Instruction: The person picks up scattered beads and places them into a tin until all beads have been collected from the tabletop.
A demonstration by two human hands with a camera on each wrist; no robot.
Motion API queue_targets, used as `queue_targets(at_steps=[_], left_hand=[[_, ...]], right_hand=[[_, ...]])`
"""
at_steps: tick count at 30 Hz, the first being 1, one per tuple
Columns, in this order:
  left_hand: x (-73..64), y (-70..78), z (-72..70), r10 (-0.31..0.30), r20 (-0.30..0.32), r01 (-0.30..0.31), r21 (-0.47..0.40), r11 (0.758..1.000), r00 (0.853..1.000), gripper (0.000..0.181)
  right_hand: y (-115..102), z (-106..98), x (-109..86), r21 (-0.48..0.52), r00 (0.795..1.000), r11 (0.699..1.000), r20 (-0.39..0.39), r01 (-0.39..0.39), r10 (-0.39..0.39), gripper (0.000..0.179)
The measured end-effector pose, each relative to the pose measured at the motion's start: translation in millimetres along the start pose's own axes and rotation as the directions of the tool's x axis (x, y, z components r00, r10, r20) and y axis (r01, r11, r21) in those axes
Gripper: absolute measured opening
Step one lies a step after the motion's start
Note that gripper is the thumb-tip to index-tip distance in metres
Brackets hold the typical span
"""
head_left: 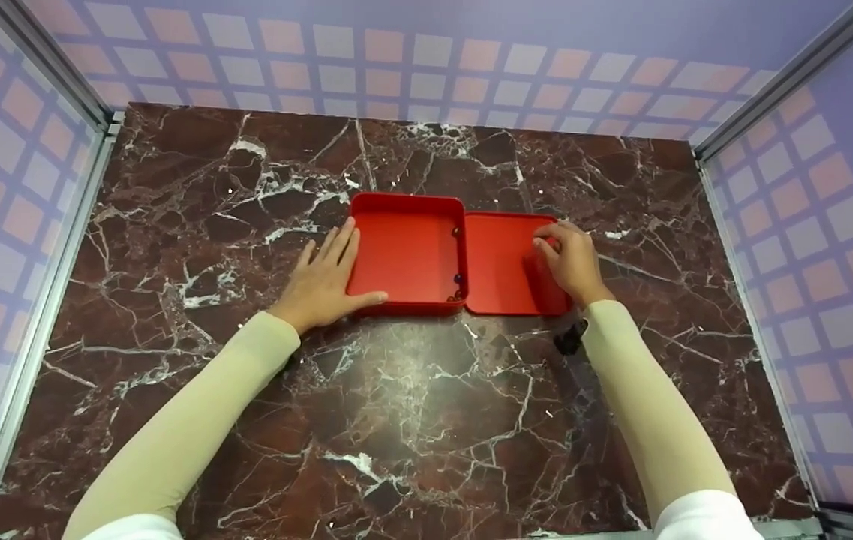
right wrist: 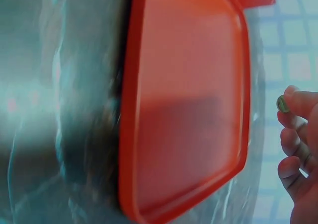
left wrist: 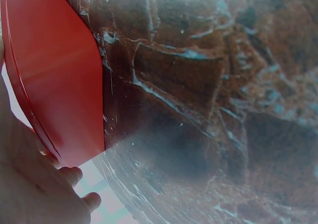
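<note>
A square red box point(head_left: 405, 251) stands in the middle of the table with several small dark marbles point(head_left: 458, 278) along its right wall. My left hand point(head_left: 325, 281) rests on the box's left side, fingers straight along the rim and thumb over the near edge. The box's outer wall point(left wrist: 59, 70) fills the left of the left wrist view. Over the right part of the flat red lid point(head_left: 501, 262), my right hand point(head_left: 572, 259) pinches a small greenish glass marble point(right wrist: 282, 104) between thumb and forefinger.
The lid lies right against the box's right side. Dark red marble with white veins covers the table point(head_left: 411, 420). Checked panels point(head_left: 426, 64) with metal edge posts rise at the back and both sides. A black strap piece point(head_left: 570, 337) hangs by the right wrist.
</note>
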State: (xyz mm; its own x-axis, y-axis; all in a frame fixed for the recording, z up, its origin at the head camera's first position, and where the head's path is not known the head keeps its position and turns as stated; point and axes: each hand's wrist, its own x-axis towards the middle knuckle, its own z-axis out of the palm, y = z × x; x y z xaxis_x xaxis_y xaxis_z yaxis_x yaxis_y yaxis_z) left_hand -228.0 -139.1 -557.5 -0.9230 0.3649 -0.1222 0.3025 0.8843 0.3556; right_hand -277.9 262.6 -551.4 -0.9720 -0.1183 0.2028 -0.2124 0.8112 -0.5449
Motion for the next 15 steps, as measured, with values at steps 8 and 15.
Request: queue_targets(at_steps=[8,15], left_hand=[[0.7,0.1,-2.1,0.003,0.003,-0.003,-0.02,1.0,1.0,0.111],[-0.4,1.0,-2.0,0.003,0.015,-0.003,-0.033,0.999,1.0,0.111]], right_hand=[[-32.9,4.0,2.7,0.068,0.994,0.993,-0.047,0.101,-0.098,0.018],[-59.1,6.3,3.3,0.137,0.991,0.983,-0.062,0.126,-0.119,0.016]])
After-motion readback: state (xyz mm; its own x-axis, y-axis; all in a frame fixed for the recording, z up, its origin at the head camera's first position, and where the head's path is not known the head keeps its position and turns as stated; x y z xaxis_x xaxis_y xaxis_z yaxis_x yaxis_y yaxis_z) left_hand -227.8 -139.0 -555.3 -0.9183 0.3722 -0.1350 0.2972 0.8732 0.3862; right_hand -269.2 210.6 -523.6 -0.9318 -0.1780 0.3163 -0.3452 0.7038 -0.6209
